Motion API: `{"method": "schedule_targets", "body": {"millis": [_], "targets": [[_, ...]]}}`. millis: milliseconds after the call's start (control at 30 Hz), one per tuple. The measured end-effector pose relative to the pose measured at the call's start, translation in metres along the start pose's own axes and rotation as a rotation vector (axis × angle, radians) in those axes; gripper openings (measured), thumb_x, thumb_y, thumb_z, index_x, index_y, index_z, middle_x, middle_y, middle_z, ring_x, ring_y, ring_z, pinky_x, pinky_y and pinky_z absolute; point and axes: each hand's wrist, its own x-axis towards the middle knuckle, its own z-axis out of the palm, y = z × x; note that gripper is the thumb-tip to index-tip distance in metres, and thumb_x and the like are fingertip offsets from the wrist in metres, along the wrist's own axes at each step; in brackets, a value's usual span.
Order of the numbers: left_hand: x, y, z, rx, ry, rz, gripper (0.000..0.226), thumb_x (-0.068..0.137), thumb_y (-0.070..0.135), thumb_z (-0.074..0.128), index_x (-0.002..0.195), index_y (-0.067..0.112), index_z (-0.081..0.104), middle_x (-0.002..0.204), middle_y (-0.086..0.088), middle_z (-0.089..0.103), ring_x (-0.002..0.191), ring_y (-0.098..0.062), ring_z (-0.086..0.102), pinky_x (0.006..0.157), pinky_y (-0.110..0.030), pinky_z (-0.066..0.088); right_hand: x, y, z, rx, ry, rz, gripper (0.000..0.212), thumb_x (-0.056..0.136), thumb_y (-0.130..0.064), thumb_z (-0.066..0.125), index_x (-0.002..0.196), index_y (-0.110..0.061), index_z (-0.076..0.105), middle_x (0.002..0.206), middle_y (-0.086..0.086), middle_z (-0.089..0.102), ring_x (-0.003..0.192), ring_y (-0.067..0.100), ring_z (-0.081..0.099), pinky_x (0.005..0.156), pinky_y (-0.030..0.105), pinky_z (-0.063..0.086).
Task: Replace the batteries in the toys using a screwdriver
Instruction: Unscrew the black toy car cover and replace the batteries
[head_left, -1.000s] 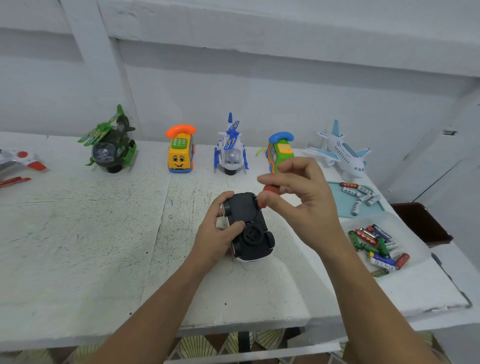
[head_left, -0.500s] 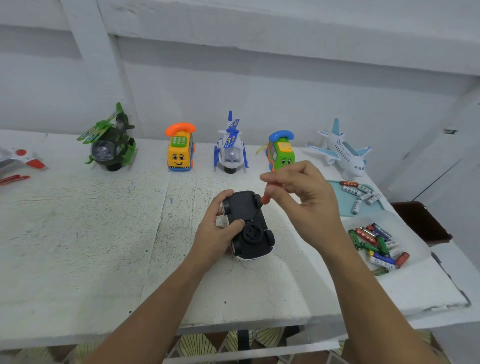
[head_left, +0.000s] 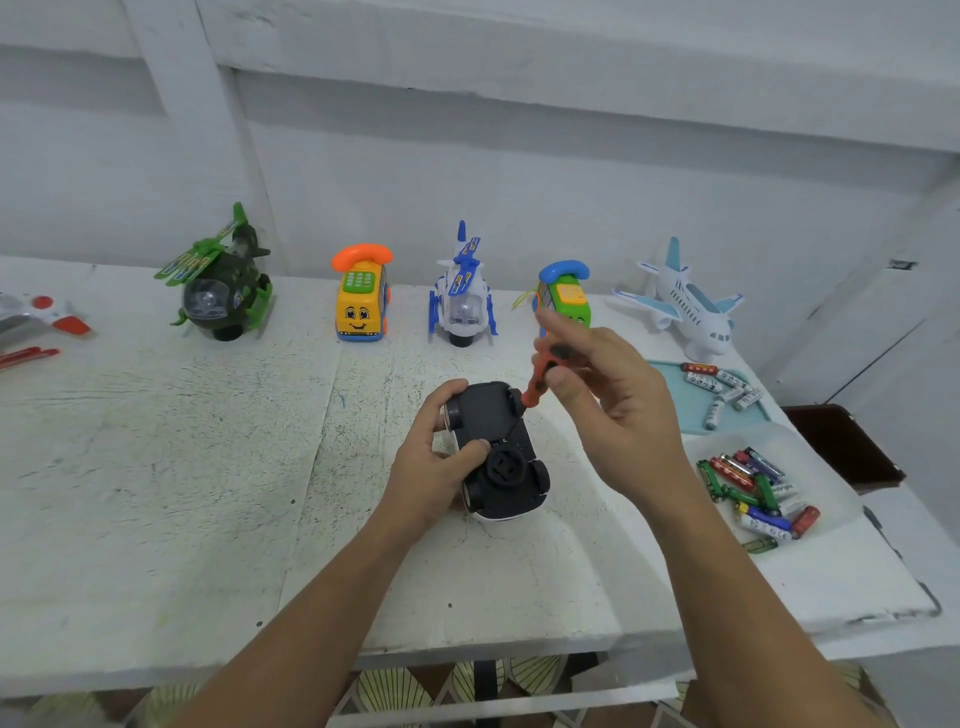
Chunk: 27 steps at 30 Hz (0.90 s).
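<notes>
A toy car lies upside down on the white table, its black underside and wheels facing up. My left hand grips its left side, thumb on the underside. My right hand pinches the red-handled screwdriver between thumb and fingers, index finger lifted and blurred. The thin shaft slants down-left to a spot on the car's underside near my left thumb.
A green helicopter, yellow phone car, blue-white helicopter, green phone car and white airplane line the back. Batteries lie on a blue tray and a clear sheet at right. A dark bin sits beyond the table edge.
My right hand's fingers have shifted on the screwdriver handle, the index finger lifting and the handle showing more. The car and my left hand have stayed in place.
</notes>
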Motion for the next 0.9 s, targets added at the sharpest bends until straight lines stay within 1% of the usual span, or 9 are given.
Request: {"method": "schedule_targets", "body": {"millis": [100, 167, 233, 333, 467, 600, 667, 800, 900], "targets": [[0.000, -0.001, -0.001, 0.006, 0.001, -0.003, 0.056, 0.079, 0.018, 0.067, 0.120, 0.054, 0.053, 0.118, 0.002, 0.056, 0.087, -0.027, 0.072, 0.072, -0.052, 0.061, -0.002, 0.001, -0.001, 0.010, -0.029, 0.011, 0.041, 0.092, 0.005, 0.045, 0.118, -0.020, 0.066, 0.097, 0.007, 0.065, 0.088, 0.027, 0.064, 0.091, 0.032, 0.048], [0.000, 0.000, 0.000, 0.010, 0.001, 0.005, 0.056, 0.076, 0.023, 0.066, 0.121, 0.053, 0.052, 0.118, 0.002, 0.057, 0.084, -0.022, 0.072, 0.072, -0.050, 0.061, -0.002, 0.001, 0.000, 0.019, -0.010, 0.041, 0.027, 0.093, -0.011, 0.054, 0.109, -0.025, 0.070, 0.111, 0.002, 0.059, 0.092, 0.030, 0.064, 0.085, 0.031, 0.051], [0.000, 0.000, 0.000, 0.012, 0.001, 0.018, 0.056, 0.078, 0.020, 0.067, 0.121, 0.052, 0.052, 0.117, 0.001, 0.057, 0.083, -0.015, 0.072, 0.071, -0.048, 0.062, -0.001, 0.000, 0.000, -0.003, 0.007, 0.056, 0.017, 0.088, -0.017, 0.066, 0.101, -0.027, 0.073, 0.110, 0.001, 0.052, 0.091, 0.029, 0.065, 0.079, 0.027, 0.053], [0.001, -0.001, 0.000, 0.029, 0.009, 0.019, 0.056, 0.087, 0.010, 0.067, 0.121, 0.053, 0.052, 0.116, 0.004, 0.056, 0.078, -0.015, 0.071, 0.070, -0.048, 0.062, -0.001, -0.001, 0.000, -0.043, 0.010, 0.010, 0.032, 0.089, -0.003, 0.065, 0.107, -0.028, 0.070, 0.096, 0.000, 0.059, 0.080, 0.021, 0.069, 0.082, 0.029, 0.052], [0.001, -0.001, -0.001, 0.018, 0.007, 0.007, 0.058, 0.089, 0.007, 0.065, 0.123, 0.051, 0.051, 0.118, 0.001, 0.056, 0.079, -0.024, 0.072, 0.069, -0.051, 0.061, -0.001, -0.002, -0.002, 0.039, -0.025, 0.073, 0.048, 0.092, 0.001, 0.046, 0.122, -0.034, 0.061, 0.098, 0.003, 0.067, 0.092, 0.023, 0.066, 0.093, 0.038, 0.051], [-0.001, 0.000, 0.000, 0.014, 0.003, 0.014, 0.057, 0.088, 0.009, 0.067, 0.122, 0.052, 0.051, 0.118, 0.001, 0.056, 0.081, -0.022, 0.072, 0.070, -0.050, 0.062, -0.003, 0.000, -0.001, 0.002, -0.052, 0.070, 0.028, 0.092, -0.013, 0.059, 0.109, -0.034, 0.067, 0.103, -0.002, 0.062, 0.093, 0.020, 0.063, 0.081, 0.027, 0.053], [-0.001, 0.002, 0.001, 0.016, 0.004, 0.018, 0.057, 0.083, 0.015, 0.069, 0.119, 0.055, 0.052, 0.119, 0.002, 0.056, 0.089, -0.025, 0.071, 0.074, -0.048, 0.062, -0.004, 0.003, 0.000, -0.043, -0.044, 0.084, 0.030, 0.089, -0.013, 0.064, 0.105, -0.039, 0.066, 0.099, -0.003, 0.059, 0.092, 0.016, 0.062, 0.078, 0.027, 0.053], [-0.002, 0.003, 0.001, 0.002, -0.010, -0.003, 0.057, 0.078, 0.019, 0.067, 0.119, 0.056, 0.051, 0.120, 0.001, 0.056, 0.094, -0.026, 0.070, 0.075, -0.048, 0.061, -0.003, 0.006, -0.002, 0.021, -0.040, 0.149, 0.049, 0.095, -0.002, 0.048, 0.126, -0.039, 0.055, 0.103, -0.002, 0.062, 0.094, 0.019, 0.066, 0.084, 0.032, 0.056], [-0.002, 0.003, 0.001, 0.008, -0.015, -0.005, 0.059, 0.074, 0.025, 0.066, 0.121, 0.056, 0.050, 0.117, 0.004, 0.057, 0.092, -0.026, 0.071, 0.077, -0.048, 0.061, -0.004, 0.009, -0.003, 0.067, -0.064, 0.216, 0.048, 0.096, -0.010, 0.045, 0.135, -0.038, 0.046, 0.112, -0.004, 0.062, 0.101, 0.019, 0.065, 0.089, 0.034, 0.054]]}}
